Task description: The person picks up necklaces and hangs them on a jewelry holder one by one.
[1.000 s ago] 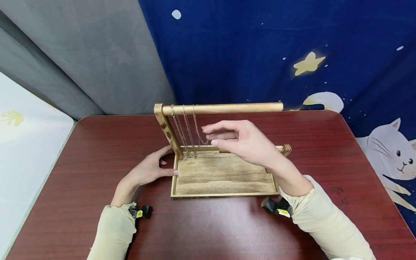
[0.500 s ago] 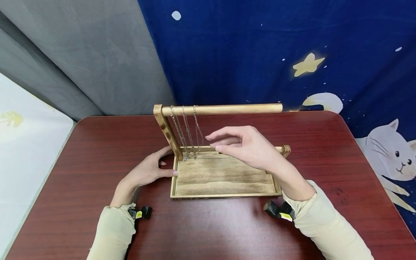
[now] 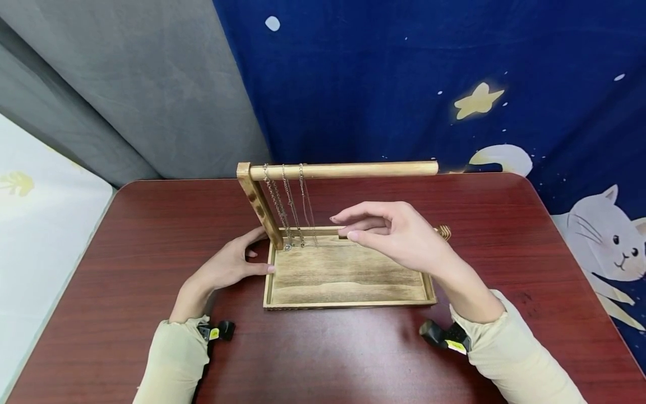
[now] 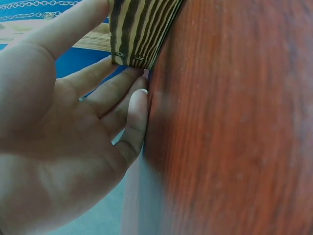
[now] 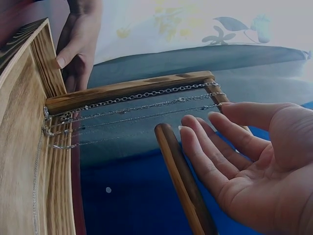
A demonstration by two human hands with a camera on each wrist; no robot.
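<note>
A wooden jewellery stand (image 3: pixel 348 170) has a tray base (image 3: pixel 348 275), a left post and a top rod. Several silver chain necklaces (image 3: pixel 290 202) hang over the rod's left end, with pendants low near the tray floor. My left hand (image 3: pixel 229 261) holds the tray's left end between thumb and fingers; in the left wrist view the striped end wall (image 4: pixel 139 36) sits between them. Over the tray, my right hand (image 3: pixel 398 238) hovers with loosely bent fingers and nothing in them. The right wrist view shows its fingertips apart from the necklaces (image 5: pixel 146 93).
A shorter lower wooden bar (image 5: pixel 183 181) has a free end near my right fingers. The stand rests on a reddish-brown table (image 3: pixel 323 353). Behind it hang a grey curtain (image 3: pixel 151 84) and a blue curtain (image 3: pixel 378 73) with stars.
My right hand has drawn back rightward and down, away from the rightmost necklace. That chain, pulled aside earlier, now hangs straight. My left hand has stayed in place.
</note>
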